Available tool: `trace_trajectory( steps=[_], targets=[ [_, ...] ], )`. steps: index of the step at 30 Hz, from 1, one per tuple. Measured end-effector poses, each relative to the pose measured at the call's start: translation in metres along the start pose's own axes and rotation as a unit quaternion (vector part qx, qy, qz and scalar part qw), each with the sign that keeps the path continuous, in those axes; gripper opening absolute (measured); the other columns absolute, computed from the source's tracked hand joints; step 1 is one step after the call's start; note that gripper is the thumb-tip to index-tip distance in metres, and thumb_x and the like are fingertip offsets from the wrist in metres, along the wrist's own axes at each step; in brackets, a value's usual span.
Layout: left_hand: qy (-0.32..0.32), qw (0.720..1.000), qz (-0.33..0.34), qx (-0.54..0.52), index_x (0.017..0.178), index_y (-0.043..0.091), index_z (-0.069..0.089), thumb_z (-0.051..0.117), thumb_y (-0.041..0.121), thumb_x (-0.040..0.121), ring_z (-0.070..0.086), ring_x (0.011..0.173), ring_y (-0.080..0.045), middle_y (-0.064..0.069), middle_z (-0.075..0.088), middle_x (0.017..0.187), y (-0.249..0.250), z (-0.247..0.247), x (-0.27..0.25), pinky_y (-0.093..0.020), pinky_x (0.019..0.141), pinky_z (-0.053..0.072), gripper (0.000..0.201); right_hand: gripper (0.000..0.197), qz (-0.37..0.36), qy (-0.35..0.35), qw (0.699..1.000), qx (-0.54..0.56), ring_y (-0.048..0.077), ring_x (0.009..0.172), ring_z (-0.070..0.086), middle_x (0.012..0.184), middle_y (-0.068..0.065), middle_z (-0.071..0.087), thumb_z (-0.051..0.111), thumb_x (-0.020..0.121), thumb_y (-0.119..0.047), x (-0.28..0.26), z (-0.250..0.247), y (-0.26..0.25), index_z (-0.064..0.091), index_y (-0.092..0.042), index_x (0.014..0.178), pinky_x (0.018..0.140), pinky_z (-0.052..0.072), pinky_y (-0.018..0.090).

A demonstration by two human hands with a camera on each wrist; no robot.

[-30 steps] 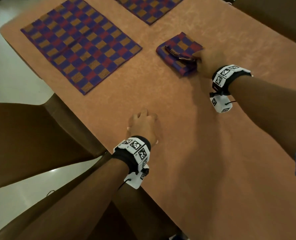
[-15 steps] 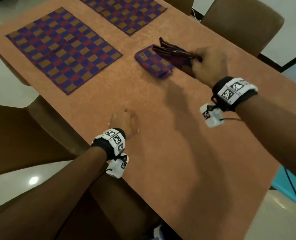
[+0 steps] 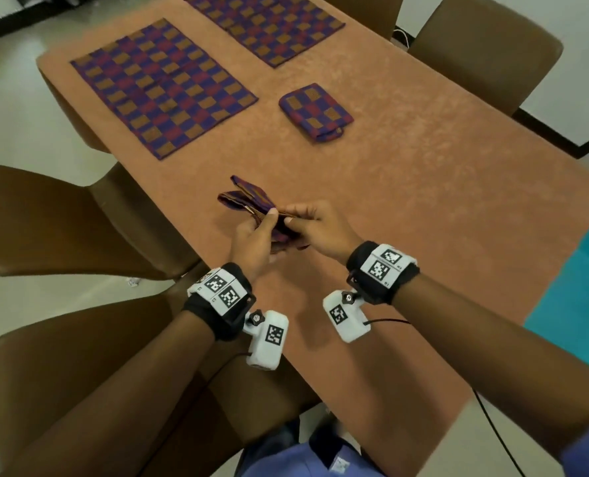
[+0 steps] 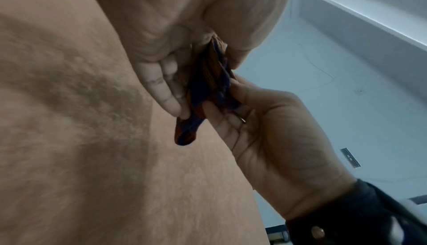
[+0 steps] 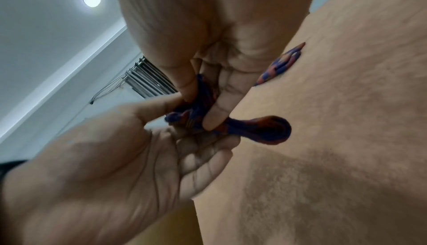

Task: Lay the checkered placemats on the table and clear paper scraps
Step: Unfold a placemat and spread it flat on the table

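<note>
A folded checkered placemat (image 3: pixel 248 201) in blue, red and orange is held just above the near left of the table (image 3: pixel 423 208). My left hand (image 3: pixel 255 235) and my right hand (image 3: pixel 315 223) both pinch its edges. The wrist views show the same folded placemat (image 4: pixel 208 88) (image 5: pixel 258 130) between thumbs and fingers of both hands. Two placemats lie spread flat: one (image 3: pixel 162 86) at the far left, another (image 3: pixel 265 27) at the far edge. A further folded placemat (image 3: pixel 315 111) rests in the middle of the table. No paper scrap shows on the table.
Brown chairs stand around the table: two (image 3: pixel 45 222) (image 3: pixel 72 380) on the left and one (image 3: pixel 485 53) at the far right. A small white scrap (image 3: pixel 132 281) lies on the floor between the left chairs. A teal surface (image 3: pixel 582 297) sits beyond the right edge.
My right hand lifted the top folded placemat off the stack and carried it toward me. My left hand rose from the table and took hold of it too. One folded placemat stays behind.
</note>
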State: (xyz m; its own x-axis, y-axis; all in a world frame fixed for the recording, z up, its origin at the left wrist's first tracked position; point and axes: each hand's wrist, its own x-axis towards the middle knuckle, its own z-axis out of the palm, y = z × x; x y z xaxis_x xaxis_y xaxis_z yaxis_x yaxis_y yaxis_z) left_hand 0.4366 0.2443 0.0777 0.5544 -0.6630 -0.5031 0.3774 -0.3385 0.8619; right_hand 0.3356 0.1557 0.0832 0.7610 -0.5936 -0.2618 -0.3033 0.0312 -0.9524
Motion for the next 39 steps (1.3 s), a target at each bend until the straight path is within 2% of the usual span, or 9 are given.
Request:
trace_trajectory(
  steps=[3,9,12,15,18,22,26,31,39],
  targets=[
    [0.021,1.000,0.014,0.018,0.092,0.010,0.061,0.047,0.017,0.099,0.064,0.053,-0.014,-0.006,0.065,0.071,-0.008,-0.015,-0.012,-0.021,0.046,0.050,0.017,0.027,0.044,0.002,0.997,0.070,0.006,0.070,0.065,0.088,0.002,0.068,0.047,0.097,0.001,-0.007,-0.002,-0.007,0.065,-0.008,0.116,0.061,0.057,0.023],
    [0.057,0.998,-0.035,0.003,0.102,0.019,0.063,0.049,0.008,0.096,0.067,0.075,-0.015,-0.007,0.070,0.097,-0.031,-0.050,-0.018,-0.022,0.054,0.054,0.018,0.026,0.003,0.100,0.995,-0.003,0.003,0.064,0.060,0.087,-0.003,0.067,0.048,0.098,-0.003,-0.007,-0.020,-0.009,0.066,-0.014,0.113,0.051,0.050,0.018],
    [0.085,0.989,-0.100,0.070,0.096,0.018,0.061,0.054,0.011,0.092,0.062,0.070,-0.016,-0.007,0.066,0.087,-0.053,-0.065,-0.019,-0.023,0.053,0.053,0.010,0.025,0.022,0.155,0.988,-0.004,0.000,0.063,0.062,0.087,-0.005,0.069,0.048,0.097,-0.003,-0.006,-0.031,0.001,0.066,-0.018,0.105,0.053,0.051,0.020],
    [0.099,0.955,-0.114,0.254,0.109,0.021,0.057,0.065,0.030,0.083,0.061,0.085,-0.020,-0.007,0.066,0.103,-0.074,-0.079,-0.017,-0.033,0.073,0.052,0.029,0.027,0.092,0.183,0.974,-0.102,0.011,0.085,0.069,0.102,-0.002,0.073,0.054,0.089,-0.009,-0.002,-0.042,0.039,0.066,-0.020,0.110,0.077,0.057,0.032],
    [0.091,0.910,-0.005,0.405,0.127,0.019,0.048,0.069,0.029,0.081,0.055,0.108,-0.026,-0.009,0.054,0.125,-0.077,-0.080,-0.018,-0.039,0.092,0.048,0.051,0.040,0.156,0.189,0.946,-0.212,0.022,0.108,0.063,0.121,0.003,0.066,0.061,0.086,-0.017,-0.011,-0.047,0.073,0.058,-0.018,0.125,0.094,0.049,0.034],
    [0.029,0.811,0.146,0.565,0.128,0.027,0.051,0.072,0.033,0.078,0.043,0.122,-0.027,-0.003,0.046,0.132,-0.074,-0.067,-0.013,-0.046,0.097,0.044,0.055,0.037,0.056,0.206,0.919,-0.332,0.029,0.111,0.054,0.121,0.009,0.056,0.062,0.084,-0.015,-0.013,-0.048,0.091,0.061,-0.015,0.121,0.095,0.044,0.037],
    [-0.054,0.708,0.193,0.678,0.128,0.035,0.054,0.066,0.044,0.080,0.038,0.127,-0.024,0.002,0.046,0.135,-0.075,-0.061,0.000,-0.047,0.102,0.038,0.050,0.038,-0.049,0.075,0.909,-0.408,0.028,0.111,0.055,0.119,0.006,0.062,0.067,0.076,-0.009,-0.008,-0.040,0.092,0.069,-0.015,0.113,0.097,0.044,0.041],
    [-0.059,0.674,0.207,0.707,0.125,0.033,0.055,0.061,0.042,0.083,0.043,0.121,-0.026,0.002,0.049,0.129,-0.072,-0.057,0.005,-0.047,0.095,0.040,0.043,0.047,-0.057,-0.033,0.850,-0.522,0.031,0.122,0.050,0.140,0.008,0.055,0.066,0.077,-0.015,-0.004,-0.040,0.087,0.065,-0.019,0.123,0.102,0.041,0.044],
    [-0.037,0.665,0.247,0.704,0.099,0.018,0.058,0.048,0.028,0.090,0.059,0.084,-0.027,-0.004,0.065,0.095,-0.063,-0.051,0.011,-0.043,0.075,0.050,0.017,0.037,-0.057,-0.010,0.861,-0.506,0.029,0.118,0.051,0.128,0.009,0.060,0.063,0.079,-0.011,0.004,-0.072,0.089,0.069,-0.015,0.116,0.103,0.037,0.039]
  ],
)
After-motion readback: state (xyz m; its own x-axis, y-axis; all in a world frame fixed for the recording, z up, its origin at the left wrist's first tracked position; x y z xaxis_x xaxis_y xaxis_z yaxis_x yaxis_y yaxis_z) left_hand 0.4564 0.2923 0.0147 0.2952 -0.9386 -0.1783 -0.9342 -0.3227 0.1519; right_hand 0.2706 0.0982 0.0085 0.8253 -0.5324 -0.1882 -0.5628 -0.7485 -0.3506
